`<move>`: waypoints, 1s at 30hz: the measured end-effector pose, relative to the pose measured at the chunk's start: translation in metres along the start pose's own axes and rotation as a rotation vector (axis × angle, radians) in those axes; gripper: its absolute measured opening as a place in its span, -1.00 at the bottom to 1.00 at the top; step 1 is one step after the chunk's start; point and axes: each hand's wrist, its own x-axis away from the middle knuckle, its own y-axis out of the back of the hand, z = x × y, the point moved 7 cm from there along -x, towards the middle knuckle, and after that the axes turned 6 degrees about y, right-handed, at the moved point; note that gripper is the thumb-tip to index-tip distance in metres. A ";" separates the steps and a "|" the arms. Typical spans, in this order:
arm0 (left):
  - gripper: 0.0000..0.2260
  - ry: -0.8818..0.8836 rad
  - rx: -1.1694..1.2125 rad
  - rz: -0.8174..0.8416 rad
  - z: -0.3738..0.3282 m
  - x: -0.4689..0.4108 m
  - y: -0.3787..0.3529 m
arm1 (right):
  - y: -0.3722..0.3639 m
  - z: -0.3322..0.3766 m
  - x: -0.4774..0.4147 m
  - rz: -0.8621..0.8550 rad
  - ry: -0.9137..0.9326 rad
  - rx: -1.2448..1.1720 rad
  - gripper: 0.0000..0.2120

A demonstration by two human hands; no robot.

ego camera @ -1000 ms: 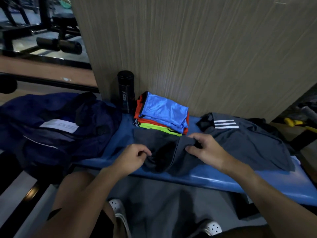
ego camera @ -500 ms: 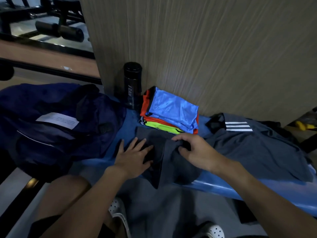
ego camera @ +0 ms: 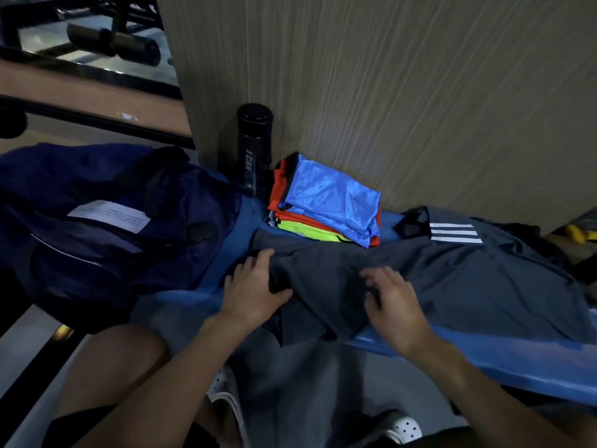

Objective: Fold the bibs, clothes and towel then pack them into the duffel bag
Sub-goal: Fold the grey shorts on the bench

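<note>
— What is being handled?

— A dark grey shirt (ego camera: 452,286) with three white stripes is being spread along the blue bench (ego camera: 504,363), and one part of it is being draped over the front edge.

— How is it being touched?

— Its left end is being pressed down by the left hand (ego camera: 255,286). The fingers are being held fairly straight, and a fold of cloth is being lodged between thumb and forefinger. Nearer the middle, the shirt is being touched by the right hand (ego camera: 394,302). Its fingers (ego camera: 374,279) are being bent down onto the fabric, but they are blurred, so a pinch cannot be told from a press.

— Where is the rest being carried?

— A stack of folded bibs (ego camera: 326,202), blue over orange and yellow-green, is being carried at the bench's back edge, just behind the shirt. A black bottle (ego camera: 253,150) is being stood upright just left of that stack. The navy duffel bag (ego camera: 97,240), marked with a white label (ego camera: 109,216), is being borne at the bench's left end, near the left hand but apart from it.
</note>
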 end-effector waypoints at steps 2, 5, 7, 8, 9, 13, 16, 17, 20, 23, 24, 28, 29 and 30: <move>-0.30 -0.064 -0.151 -0.047 -0.008 -0.001 -0.002 | -0.011 -0.018 0.014 0.155 -0.034 0.134 -0.65; -0.30 -0.119 -0.175 -0.078 -0.013 -0.002 -0.001 | -0.023 -0.036 0.028 0.333 -0.055 0.189 -0.59; -0.27 -0.131 -0.159 -0.040 -0.014 -0.001 0.000 | -0.021 -0.036 0.032 0.314 -0.024 0.230 -0.63; -0.26 -0.151 -0.152 -0.026 -0.017 0.000 0.000 | -0.019 -0.035 0.033 0.296 -0.012 0.256 -0.65; -0.25 -0.164 -0.141 -0.015 -0.019 0.002 -0.001 | -0.017 -0.035 0.035 0.279 -0.010 0.282 -0.64; -0.24 -0.173 -0.066 -0.013 -0.025 0.015 0.001 | -0.003 -0.032 0.040 0.154 -0.019 0.397 -0.62; -0.32 -0.159 0.064 -0.019 -0.024 0.022 0.002 | 0.001 -0.033 0.032 0.141 -0.068 0.449 -0.74; -0.36 -0.134 0.131 -0.007 -0.024 0.023 0.000 | 0.003 -0.030 0.028 0.107 -0.065 0.434 -0.83; -0.43 -0.071 0.241 0.030 -0.025 0.025 -0.009 | 0.004 -0.012 0.016 0.066 -0.001 0.312 -0.75; -0.57 -0.063 0.327 -0.037 -0.020 0.018 -0.008 | -0.003 0.005 0.002 0.139 0.065 0.211 -0.57; -0.64 -0.073 0.361 -0.065 -0.021 0.017 -0.004 | -0.004 0.007 -0.003 0.152 0.072 0.191 -0.54; -0.78 -0.191 0.581 -0.187 -0.034 0.021 0.023 | -0.002 0.009 -0.024 0.135 0.053 0.121 -0.45; -0.76 -0.232 0.600 -0.241 -0.035 0.022 0.033 | -0.001 0.008 -0.028 0.135 0.029 0.093 -0.44; -0.73 -0.268 0.594 -0.285 -0.035 0.021 0.042 | 0.000 0.006 -0.032 0.132 0.008 0.070 -0.43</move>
